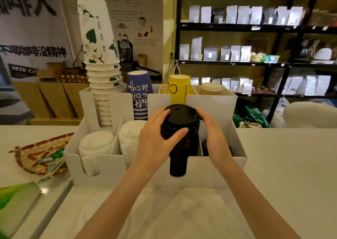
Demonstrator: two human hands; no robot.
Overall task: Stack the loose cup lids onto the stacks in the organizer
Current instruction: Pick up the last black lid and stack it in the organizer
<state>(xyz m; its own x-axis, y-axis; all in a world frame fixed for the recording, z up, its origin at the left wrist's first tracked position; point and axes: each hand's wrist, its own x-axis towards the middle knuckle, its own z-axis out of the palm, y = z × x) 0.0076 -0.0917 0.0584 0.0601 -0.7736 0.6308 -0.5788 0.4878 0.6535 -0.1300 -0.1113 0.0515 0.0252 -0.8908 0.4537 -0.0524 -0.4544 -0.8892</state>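
A white organizer stands on the counter with lid stacks in its front row. A tall stack of black lids fills the third front compartment. My left hand wraps its left side near the top, thumb across the front. My right hand presses the right side of the top black lid. Two stacks of white lids sit in the compartments to the left. A low dark stack shows in the rightmost front compartment, mostly hidden by my right hand.
Behind the lids stand paper cup stacks: white floral, blue, yellow and brown. A woven tray with sachets lies at the left. A faint clear round lid rests on the counter at the front left.
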